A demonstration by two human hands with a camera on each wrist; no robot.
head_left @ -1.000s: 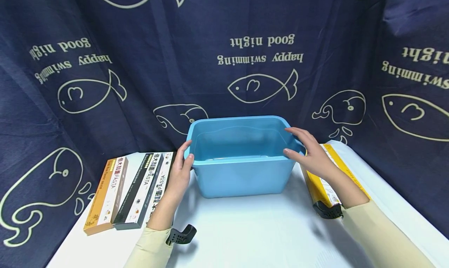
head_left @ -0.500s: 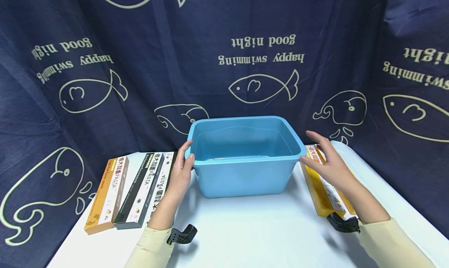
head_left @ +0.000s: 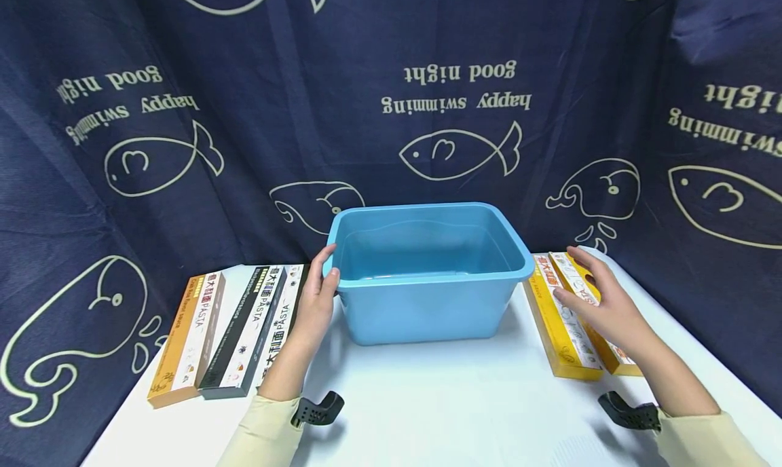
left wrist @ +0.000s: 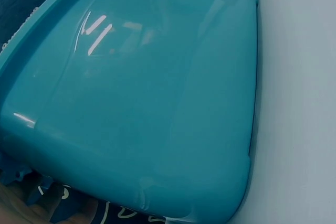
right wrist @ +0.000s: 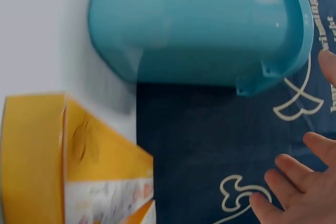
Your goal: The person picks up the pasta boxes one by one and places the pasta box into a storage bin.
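Note:
A blue plastic bin [head_left: 427,311] stands on the white table with its opening facing up. My left hand [head_left: 319,294] holds its left rim, the thumb at the front corner. In the left wrist view the bin's wall [left wrist: 147,93] fills most of the picture. Away from the bin on the right, my right hand [head_left: 611,311] is raised with fingers spread and nothing in it. Below and beside that hand lie two yellow pasta boxes, a nearer one [head_left: 559,338] and one farther right [head_left: 623,364], partly covered by the hand. The right wrist view shows spread fingers [right wrist: 286,179].
Left of the bin lie an orange pasta box [head_left: 171,348], a black one [head_left: 232,351] and another dark-and-white pasta box [head_left: 280,321], partly behind my left hand. A navy curtain [head_left: 342,114] with fish drawings hangs behind the white table [head_left: 427,406].
My right hand has let go of the bin's right rim and moved right over the yellow pasta boxes. The left hand and the bin have stayed in place.

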